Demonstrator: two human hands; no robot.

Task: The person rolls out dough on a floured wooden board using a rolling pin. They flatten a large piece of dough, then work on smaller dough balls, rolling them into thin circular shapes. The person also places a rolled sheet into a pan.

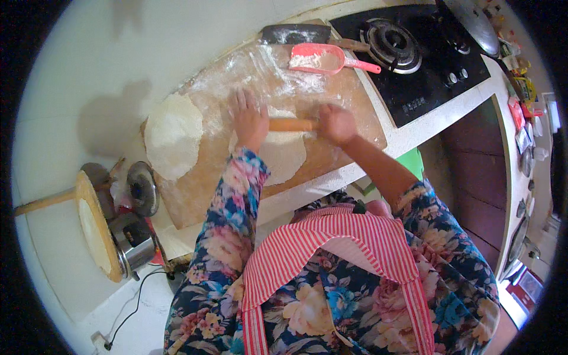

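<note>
My left hand (249, 120) lies flat with its fingers stretched forward, over the left end of a wooden rolling pin (290, 124). Curled around the pin's other end is my right hand (337, 124), slightly blurred. The pin crosses a thin sheet of dough (286, 157), whose left part is hidden by my left hand and sleeve. To the left, a second rolled-out dough sheet (173, 137) rests on the floured wooden board (355, 100). Beyond my hands, a pink plastic scoop (319, 58) holds flour.
A flour-dusted dark cleaver (295, 33) lies at the board's back edge. A black gas hob (426, 84) adjoins on the right. On the left stand a steel pot (137, 253), a pot lid (143, 188) and a round wooden board with a handle (82, 177), with dough on it.
</note>
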